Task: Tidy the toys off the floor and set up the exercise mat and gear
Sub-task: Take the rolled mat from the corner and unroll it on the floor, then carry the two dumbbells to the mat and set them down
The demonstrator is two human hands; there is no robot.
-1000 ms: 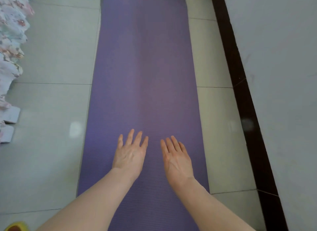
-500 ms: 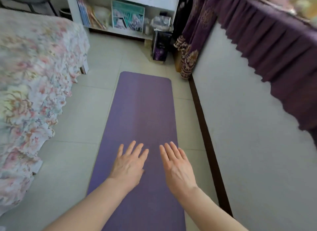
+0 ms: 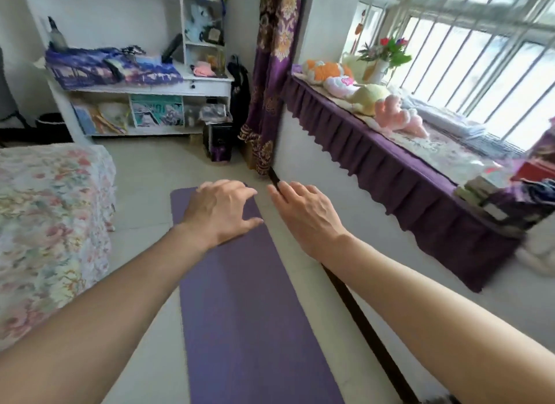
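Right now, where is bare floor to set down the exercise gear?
Bare tile runs between the bed and the purple mat, up to the white shelf. The mat's near half is bare too. The window ledge is crowded with plush toys.

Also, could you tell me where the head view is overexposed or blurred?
Head view: the window is blown out to white; the plush toys and bookshelf are blurred; the left hand, right hand and mat are sharper.
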